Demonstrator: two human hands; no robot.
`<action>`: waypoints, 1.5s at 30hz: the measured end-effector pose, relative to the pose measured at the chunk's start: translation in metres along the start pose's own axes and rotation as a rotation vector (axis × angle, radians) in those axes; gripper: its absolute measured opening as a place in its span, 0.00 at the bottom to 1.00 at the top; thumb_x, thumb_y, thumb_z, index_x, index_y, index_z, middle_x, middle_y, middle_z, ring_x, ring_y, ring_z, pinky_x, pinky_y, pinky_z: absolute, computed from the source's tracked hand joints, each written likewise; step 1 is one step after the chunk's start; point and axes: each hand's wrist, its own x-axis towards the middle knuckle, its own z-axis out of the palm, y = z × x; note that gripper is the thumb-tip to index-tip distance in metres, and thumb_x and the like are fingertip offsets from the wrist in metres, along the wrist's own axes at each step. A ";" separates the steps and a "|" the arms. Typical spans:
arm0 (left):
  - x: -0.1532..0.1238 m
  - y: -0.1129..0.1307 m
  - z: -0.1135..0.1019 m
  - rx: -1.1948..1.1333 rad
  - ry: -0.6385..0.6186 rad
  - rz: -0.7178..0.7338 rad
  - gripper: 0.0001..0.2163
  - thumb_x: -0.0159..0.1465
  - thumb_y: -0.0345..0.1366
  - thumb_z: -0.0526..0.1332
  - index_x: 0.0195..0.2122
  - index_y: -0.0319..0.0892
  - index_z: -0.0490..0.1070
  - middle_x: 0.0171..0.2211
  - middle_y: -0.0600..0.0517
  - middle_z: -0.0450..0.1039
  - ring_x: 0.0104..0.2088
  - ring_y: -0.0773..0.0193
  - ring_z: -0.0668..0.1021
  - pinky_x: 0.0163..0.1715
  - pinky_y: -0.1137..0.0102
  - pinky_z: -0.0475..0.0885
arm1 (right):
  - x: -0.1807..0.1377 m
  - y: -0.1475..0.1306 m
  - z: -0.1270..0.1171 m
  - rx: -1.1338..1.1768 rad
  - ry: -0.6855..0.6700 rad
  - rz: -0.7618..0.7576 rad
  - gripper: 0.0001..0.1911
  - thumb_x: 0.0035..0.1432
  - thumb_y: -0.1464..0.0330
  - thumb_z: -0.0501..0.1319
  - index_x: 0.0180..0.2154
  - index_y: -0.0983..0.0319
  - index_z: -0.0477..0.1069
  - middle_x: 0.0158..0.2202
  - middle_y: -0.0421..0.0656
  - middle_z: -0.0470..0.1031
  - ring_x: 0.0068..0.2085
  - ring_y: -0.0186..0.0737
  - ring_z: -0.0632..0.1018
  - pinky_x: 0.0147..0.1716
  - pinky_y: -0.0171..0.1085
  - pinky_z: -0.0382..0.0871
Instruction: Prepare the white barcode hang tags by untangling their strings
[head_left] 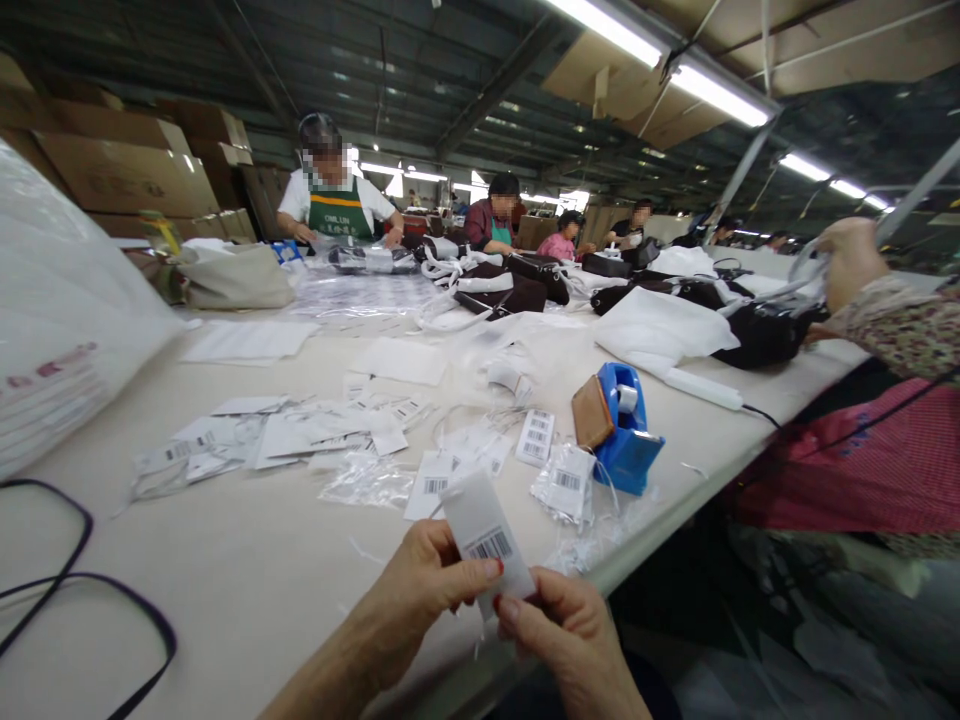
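Pinching one barcode tag [487, 540] between the fingertips of left hand [420, 590] and right hand [562, 625], on the near side of the tape dispenser [626, 430], the person seems early in the work, with many loose tags [536, 437] lying untouched left of that dispenser.

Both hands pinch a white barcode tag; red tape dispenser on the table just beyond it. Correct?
Not quite. The tape dispenser is blue, not red, as the head view shows. The rest holds: the left hand and right hand both pinch the white barcode tag, and the dispenser sits on the table just beyond it.
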 end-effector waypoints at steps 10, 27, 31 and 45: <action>-0.005 -0.001 -0.006 -0.232 -0.152 -0.128 0.22 0.42 0.27 0.62 0.41 0.40 0.72 0.21 0.55 0.71 0.18 0.71 0.69 0.13 0.80 0.58 | -0.008 -0.002 0.000 0.118 -0.219 0.072 0.15 0.41 0.59 0.66 0.24 0.66 0.77 0.19 0.39 0.69 0.21 0.30 0.63 0.22 0.30 0.54; -0.018 0.006 0.001 -0.131 -0.152 -0.085 0.13 0.41 0.26 0.61 0.30 0.39 0.73 0.21 0.54 0.74 0.18 0.71 0.70 0.13 0.80 0.62 | -0.025 0.000 -0.003 0.345 -0.336 0.064 0.16 0.35 0.61 0.72 0.29 0.63 0.77 0.25 0.40 0.74 0.29 0.35 0.73 0.34 0.34 0.63; -0.014 0.001 -0.004 -0.164 -0.130 -0.081 0.13 0.42 0.27 0.62 0.31 0.39 0.73 0.19 0.54 0.72 0.16 0.72 0.68 0.13 0.79 0.60 | -0.024 0.004 -0.007 0.352 -0.323 0.064 0.14 0.38 0.64 0.71 0.30 0.63 0.78 0.26 0.41 0.75 0.30 0.36 0.75 0.35 0.34 0.64; -0.005 -0.006 -0.002 -0.168 -0.115 -0.112 0.13 0.42 0.27 0.62 0.32 0.40 0.74 0.22 0.54 0.75 0.16 0.73 0.68 0.14 0.79 0.59 | -0.030 0.023 -0.022 0.338 -0.234 0.079 0.10 0.40 0.67 0.70 0.29 0.63 0.78 0.25 0.40 0.75 0.28 0.32 0.74 0.31 0.31 0.64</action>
